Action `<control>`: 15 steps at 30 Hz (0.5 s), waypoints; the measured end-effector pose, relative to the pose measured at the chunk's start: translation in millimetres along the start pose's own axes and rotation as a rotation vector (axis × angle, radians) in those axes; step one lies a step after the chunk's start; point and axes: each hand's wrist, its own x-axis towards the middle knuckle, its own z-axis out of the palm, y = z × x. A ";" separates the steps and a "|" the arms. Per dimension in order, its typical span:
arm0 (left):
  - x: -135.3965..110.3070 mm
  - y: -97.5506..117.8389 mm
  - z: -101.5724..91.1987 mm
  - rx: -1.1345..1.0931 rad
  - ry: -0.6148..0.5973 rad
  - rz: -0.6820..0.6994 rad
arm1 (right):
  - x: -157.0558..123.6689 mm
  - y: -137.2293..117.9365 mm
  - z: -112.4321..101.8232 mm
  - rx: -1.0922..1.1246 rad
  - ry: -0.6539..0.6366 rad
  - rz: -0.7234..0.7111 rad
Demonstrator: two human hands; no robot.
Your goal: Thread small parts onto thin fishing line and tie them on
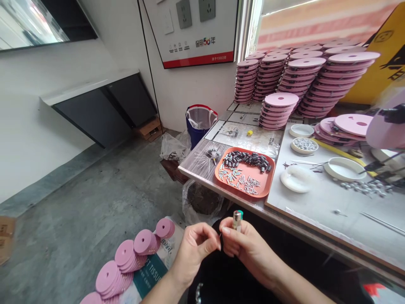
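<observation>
Beside the table (pixel 196 162), right grip (pixel 243 241) clasps a lighter (pixel 237 221).

Shiny metal atop the lighter (pixel 237 218), lower centre. Smooth plastic for the tray (pixel 267 185), right of centre. Matt faces on the spools (pixel 281 99), upper right. Wood grain on the table (pixel 193 164), mid-frame. Rough, matt concrete for the floor (pixel 85 211), lower left. Gloss on the screen (pixel 47 21), upper left.

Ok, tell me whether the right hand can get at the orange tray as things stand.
Probably yes: the right hand is close to the near side of the orange tray, and nothing visible blocks the way. It holds what looks like a lighter, though, so it may need freeing first.
</observation>
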 end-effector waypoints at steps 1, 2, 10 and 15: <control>0.3 0.5 -1.4 0.102 0.034 0.077 | -0.1 0.6 -0.5 0.065 -0.008 0.021; 0.7 0.8 -2.5 0.200 0.068 0.160 | -0.3 1.1 -0.7 0.117 -0.022 0.044; 5.0 -4.7 1.7 0.426 0.124 0.424 | -1.3 7.7 -0.1 0.243 -0.091 0.148; 4.5 -2.8 3.9 0.380 0.139 0.388 | -1.6 12.4 -2.1 0.249 -0.088 0.164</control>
